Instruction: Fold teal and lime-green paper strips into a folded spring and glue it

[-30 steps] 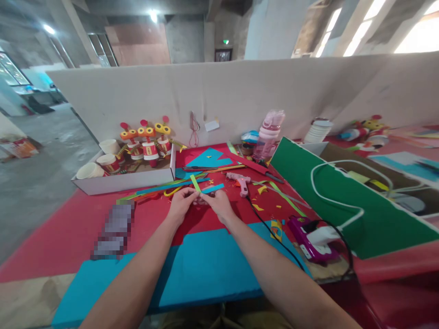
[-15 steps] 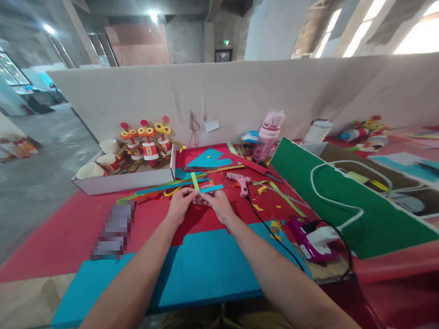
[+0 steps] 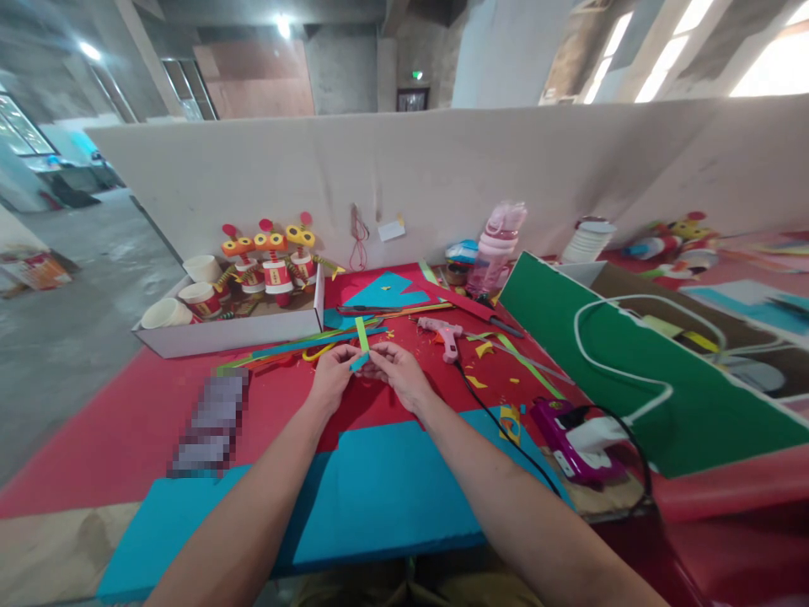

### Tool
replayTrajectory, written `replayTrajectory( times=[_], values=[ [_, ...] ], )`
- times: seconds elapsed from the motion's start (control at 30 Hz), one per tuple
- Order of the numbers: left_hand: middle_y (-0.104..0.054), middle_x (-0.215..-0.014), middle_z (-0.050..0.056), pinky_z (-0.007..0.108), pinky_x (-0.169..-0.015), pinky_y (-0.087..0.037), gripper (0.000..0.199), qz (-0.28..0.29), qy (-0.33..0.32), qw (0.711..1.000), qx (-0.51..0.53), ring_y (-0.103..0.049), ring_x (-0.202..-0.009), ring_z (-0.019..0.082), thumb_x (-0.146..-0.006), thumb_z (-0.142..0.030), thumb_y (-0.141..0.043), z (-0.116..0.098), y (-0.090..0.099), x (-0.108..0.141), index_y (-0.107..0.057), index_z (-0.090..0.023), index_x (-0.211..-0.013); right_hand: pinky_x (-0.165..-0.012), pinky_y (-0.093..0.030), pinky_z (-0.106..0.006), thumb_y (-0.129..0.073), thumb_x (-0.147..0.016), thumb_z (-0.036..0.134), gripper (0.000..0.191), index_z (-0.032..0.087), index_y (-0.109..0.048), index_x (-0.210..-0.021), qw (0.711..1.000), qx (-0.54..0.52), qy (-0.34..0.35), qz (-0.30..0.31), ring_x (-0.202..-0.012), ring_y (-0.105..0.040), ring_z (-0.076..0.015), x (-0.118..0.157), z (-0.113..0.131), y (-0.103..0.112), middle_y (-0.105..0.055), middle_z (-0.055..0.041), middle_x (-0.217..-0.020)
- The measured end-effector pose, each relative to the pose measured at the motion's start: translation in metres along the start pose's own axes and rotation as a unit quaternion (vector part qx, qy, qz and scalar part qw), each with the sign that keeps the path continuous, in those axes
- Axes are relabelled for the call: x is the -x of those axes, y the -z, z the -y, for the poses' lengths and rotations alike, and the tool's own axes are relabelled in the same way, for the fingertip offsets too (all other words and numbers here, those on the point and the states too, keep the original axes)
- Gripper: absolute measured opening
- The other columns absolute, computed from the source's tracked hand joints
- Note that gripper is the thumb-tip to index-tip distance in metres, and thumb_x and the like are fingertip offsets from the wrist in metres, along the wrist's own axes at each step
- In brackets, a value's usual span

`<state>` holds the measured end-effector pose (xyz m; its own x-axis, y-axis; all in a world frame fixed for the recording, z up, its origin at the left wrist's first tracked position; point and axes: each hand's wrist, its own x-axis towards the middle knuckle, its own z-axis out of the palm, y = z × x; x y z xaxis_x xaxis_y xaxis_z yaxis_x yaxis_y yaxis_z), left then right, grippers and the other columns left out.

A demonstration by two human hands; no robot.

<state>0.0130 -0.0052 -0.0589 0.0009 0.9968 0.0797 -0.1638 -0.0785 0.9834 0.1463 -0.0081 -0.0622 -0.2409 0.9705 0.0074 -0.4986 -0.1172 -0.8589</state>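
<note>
A green paper strip stands upright between my hands, and a short blue paper strip crosses its lower end. My left hand pinches the strips from the left, thumb against the blue piece. From the right, my right hand holds the same joint between thumb and fingers. Both hands are just above the red table cover. Right of them lies a pink glue gun. Long coloured paper strips and a yellow-handled tool lie behind my left hand.
A white box with cup figures stands at the back left. On the right are a green board, a purple power strip and a black cord. A pink bottle stands behind. Blue sheeting covers the front.
The blue strip, which stretched out to the right over my right hand, now lies folded toward the left across the green strip. My right fingers have moved slightly around the joint.
</note>
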Motion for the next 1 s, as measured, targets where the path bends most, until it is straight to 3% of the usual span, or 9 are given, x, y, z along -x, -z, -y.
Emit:
replayTrajectory(
  times=[0.4, 0.63, 0.83, 1.0],
  values=[
    [-0.059, -0.057, 0.002, 0.023, -0.05, -0.037, 0.024, 0.025, -0.004, 0.999, -0.038, -0.048, -0.051, 0.01, -0.067, -0.036, -0.07, 0.0013, 0.0029, 0.0011, -0.069, -0.013, -0.071, -0.063, -0.054, -0.027, -0.075, -0.059, 0.041, 0.034, 0.017, -0.061, -0.078, 0.995, 0.08, 0.032, -0.057, -0.06, -0.062, -0.0119, -0.004, -0.0044, 0.0059, -0.064, 0.0008, -0.066],
    [-0.064, -0.069, 0.003, 0.024, -0.058, -0.044, 0.024, 0.08, 0.024, 0.996, -0.018, -0.056, -0.062, 0.013, -0.062, -0.028, -0.073, -0.0029, -0.0032, 0.0063, -0.067, -0.014, -0.08, -0.065, -0.054, -0.029, -0.076, -0.056, 0.042, 0.035, 0.019, -0.056, -0.073, 0.995, 0.011, 0.027, -0.095, -0.057, -0.06, -0.0119, -0.0048, 0.0001, 0.0084, -0.061, 0.0033, -0.06],
    [-0.059, -0.059, -0.001, 0.022, -0.052, -0.04, 0.023, 0.019, -0.019, 0.998, -0.064, -0.051, -0.053, 0.01, -0.066, -0.035, -0.071, -0.0008, -0.0019, 0.0052, -0.064, -0.016, -0.077, -0.068, -0.055, -0.03, -0.074, -0.058, 0.039, 0.032, 0.018, -0.056, -0.073, 0.997, 0.05, 0.033, -0.05, -0.061, -0.062, -0.0123, -0.0051, -0.0045, 0.0059, -0.063, 0.0026, -0.064],
    [-0.059, -0.057, -0.001, 0.022, -0.051, -0.038, 0.024, 0.005, -0.024, 0.997, -0.069, -0.05, -0.051, 0.01, -0.064, -0.036, -0.073, 0.0025, 0.0006, 0.0031, -0.064, -0.016, -0.073, -0.07, -0.055, -0.03, -0.073, -0.059, 0.037, 0.03, 0.019, -0.059, -0.079, 0.993, 0.096, 0.065, -0.021, -0.065, -0.062, -0.0128, -0.0051, -0.0026, 0.0055, -0.065, 0.0014, -0.073]
  ],
)
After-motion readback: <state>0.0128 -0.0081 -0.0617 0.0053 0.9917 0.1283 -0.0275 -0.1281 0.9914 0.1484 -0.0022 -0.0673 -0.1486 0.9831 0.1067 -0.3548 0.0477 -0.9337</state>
